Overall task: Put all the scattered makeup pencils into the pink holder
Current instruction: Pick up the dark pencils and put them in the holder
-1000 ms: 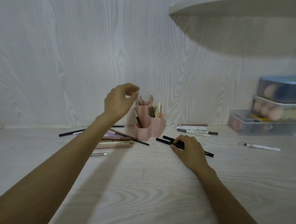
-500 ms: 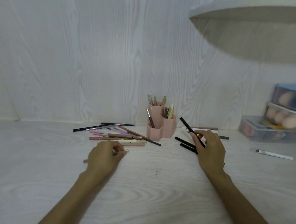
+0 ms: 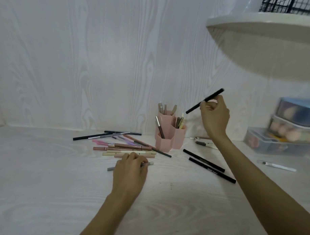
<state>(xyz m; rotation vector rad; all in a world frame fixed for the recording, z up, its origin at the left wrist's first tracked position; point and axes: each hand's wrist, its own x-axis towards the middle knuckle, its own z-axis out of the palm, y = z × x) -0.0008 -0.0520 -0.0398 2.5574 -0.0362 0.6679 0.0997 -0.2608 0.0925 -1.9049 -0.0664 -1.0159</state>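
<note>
The pink holder (image 3: 169, 136), made of hexagonal cups, stands near the back wall with several pencils upright in it. My right hand (image 3: 214, 117) is raised to the right of it, above its rim, and pinches a black pencil (image 3: 204, 100) that slants up to the right. My left hand (image 3: 129, 172) lies low on the table and grips a grey pencil (image 3: 149, 163) lying flat. A pile of pink, beige and black pencils (image 3: 123, 146) lies left of the holder. Two black pencils (image 3: 207, 164) lie right of it.
Stacked clear plastic boxes (image 3: 281, 130) with sponges sit at the far right. A white pencil (image 3: 277, 165) lies in front of them, more pencils (image 3: 204, 143) behind my right forearm. A rounded white shelf (image 3: 263, 31) with a black wire basket (image 3: 287, 2) overhangs the right side.
My right hand has lifted the black pencil from the table up beside the holder. My left hand came down from the holder and closed on the grey pencil.
</note>
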